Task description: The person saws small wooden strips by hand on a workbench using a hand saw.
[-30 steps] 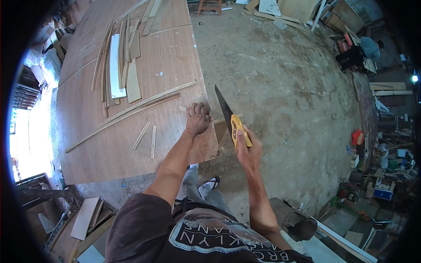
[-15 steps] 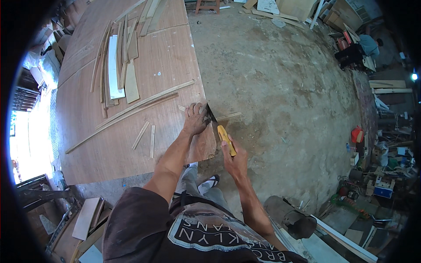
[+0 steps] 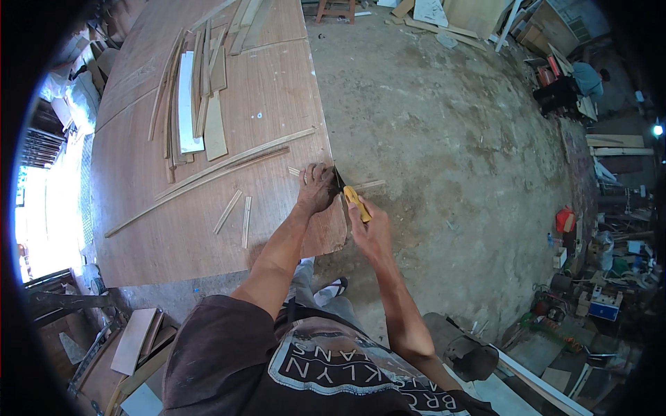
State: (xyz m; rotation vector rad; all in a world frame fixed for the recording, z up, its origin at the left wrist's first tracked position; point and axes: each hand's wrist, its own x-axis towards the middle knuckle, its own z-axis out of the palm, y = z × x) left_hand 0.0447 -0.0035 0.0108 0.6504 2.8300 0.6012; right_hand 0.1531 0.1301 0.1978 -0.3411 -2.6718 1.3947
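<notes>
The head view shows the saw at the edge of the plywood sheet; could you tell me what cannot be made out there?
- Saw blade: only a dark sliver shows in the head view; the left hand covers most of it.
- The piece pinned under the left hand: hidden by the fingers.
- Saw handle: the right hand wraps its lower part.
- The cut line in the plywood sheet: too small to see.
</notes>
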